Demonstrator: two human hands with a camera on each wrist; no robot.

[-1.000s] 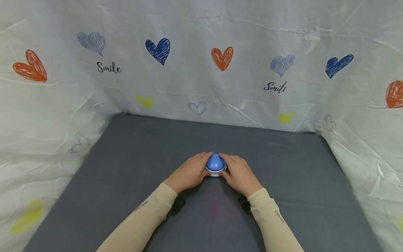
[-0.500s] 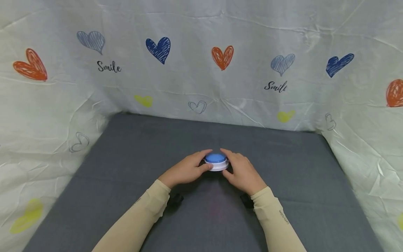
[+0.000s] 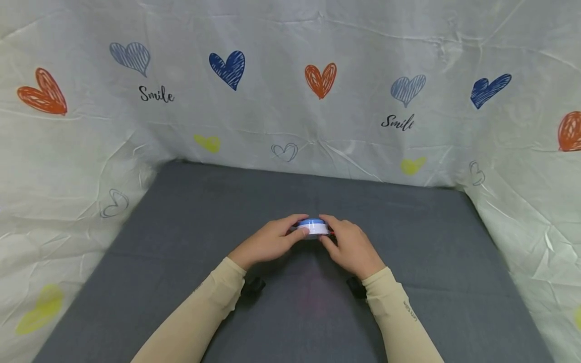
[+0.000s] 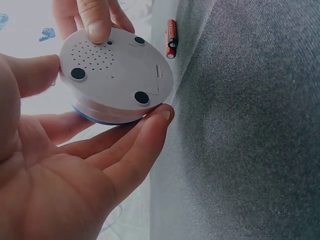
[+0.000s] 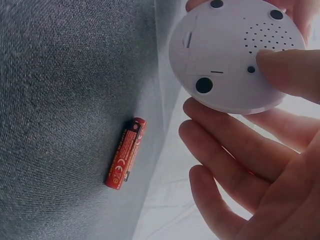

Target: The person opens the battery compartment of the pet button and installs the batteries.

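Note:
A round push button [image 3: 316, 229] with a blue top and white body is held between both hands above the dark cloth. My left hand [image 3: 268, 243] grips its rim, thumb on one side and fingers under the blue side. With its thumb on the white base by the speaker holes, my right hand [image 3: 353, 249] holds the other side. In the left wrist view the base [image 4: 125, 82] shows dark round feet, a hole pattern and a battery cover that looks closed. Red-and-black batteries [image 4: 172, 32] lie on the cloth beyond the button; one red battery [image 5: 125, 155] shows large in the right wrist view.
A dark grey cloth [image 3: 218, 201] covers the table. White sheeting [image 3: 281, 116] with printed hearts and the word "Smile" stands behind and along both sides. A dark wrist camera [image 3: 356, 288] sits under the right wrist.
The button has tilted: its blue top, facing the head camera before, has turned away, and the white side now shows. Both hands have shifted their grip slightly, the left wrist moving a little outward.

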